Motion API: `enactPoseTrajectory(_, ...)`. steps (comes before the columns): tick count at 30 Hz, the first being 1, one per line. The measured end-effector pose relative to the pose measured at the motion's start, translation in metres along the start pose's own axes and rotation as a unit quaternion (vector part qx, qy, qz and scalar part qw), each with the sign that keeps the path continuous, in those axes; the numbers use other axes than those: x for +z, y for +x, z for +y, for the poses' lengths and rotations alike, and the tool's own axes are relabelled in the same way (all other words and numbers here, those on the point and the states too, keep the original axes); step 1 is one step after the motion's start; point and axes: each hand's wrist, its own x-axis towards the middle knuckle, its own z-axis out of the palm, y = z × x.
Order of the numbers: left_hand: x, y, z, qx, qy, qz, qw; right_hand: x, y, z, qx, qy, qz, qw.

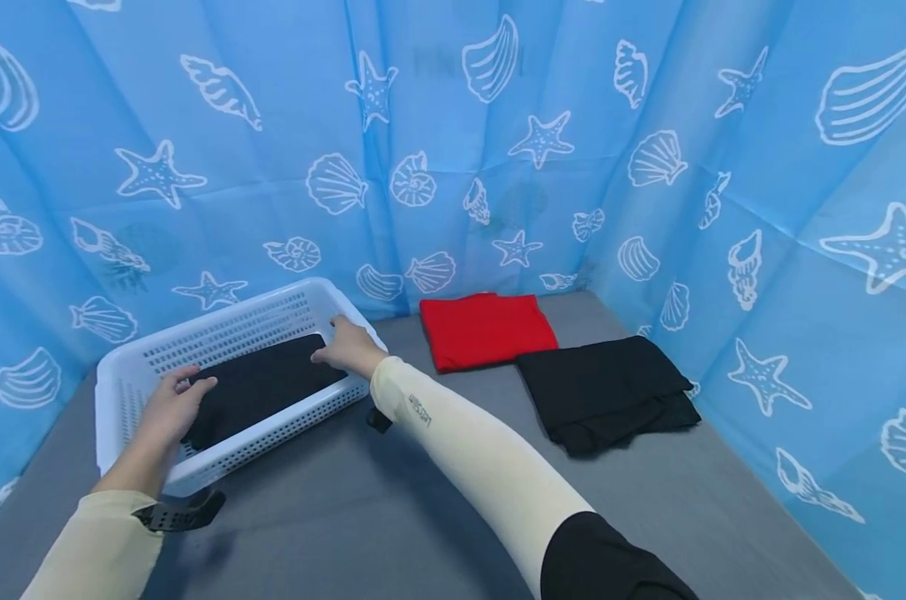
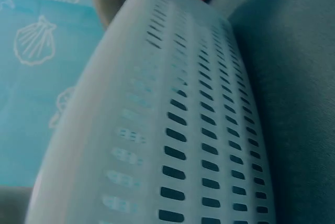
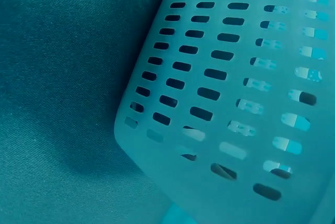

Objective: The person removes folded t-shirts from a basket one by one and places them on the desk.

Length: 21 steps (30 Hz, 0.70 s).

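A white plastic basket (image 1: pixel 272 433) with slotted walls stands at the left, and a folded black cloth (image 1: pixel 265 383) lies in it. My left hand (image 1: pixel 171 408) reaches over the basket's near left side, its fingers loosely bent and thumb apart at the cloth's left end. Over the right end is my right hand (image 1: pixel 347 346), thumb and fingers spread beside the cloth's edge. Neither hand visibly pinches the cloth; whether the fingertips touch it is hard to tell. Both wrist views are filled mostly by the basket's slotted wall (image 2: pixel 152 77), with the fingers hidden.
On the grey table (image 1: pixel 437 500), a folded red cloth (image 1: pixel 486 329) lies near the back. Another folded black cloth (image 1: pixel 603 387) lies to its right, their edges meeting. A blue curtain (image 1: pixel 437 225) with shell and starfish prints hangs behind and along the right side.
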Motion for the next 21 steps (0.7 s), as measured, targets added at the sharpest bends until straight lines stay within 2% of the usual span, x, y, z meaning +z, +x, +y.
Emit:
enactPoseTrajectory(7, 0.0014, -0.0026, 0.0014, -0.028, 0.011, 0.008, 0.9995, 0.0085, 0.0068, 0.0, 0.006, -0.009, -0.016, 0.9998)
enactPoseTrajectory(9, -0.0004, -0.0048, 0.0024, -0.043, 0.002, -0.008, 0.9991, 0.0076, 0.0072, -0.0005, 0.005, -0.003, -0.026, 0.9996)
enactPoseTrajectory(15, -0.0021, -0.0077, 0.005, -0.086, -0.019, -0.087, 0.9923, 0.003, 0.0088, -0.0004, 0.025, 0.031, -0.061, 0.9974)
enactPoseTrajectory(21, -0.0016, -0.0087, 0.0018, -0.082, 0.015, -0.106, 0.9909, 0.0072, 0.011, 0.0005, 0.036, 0.014, -0.095, 0.9947)
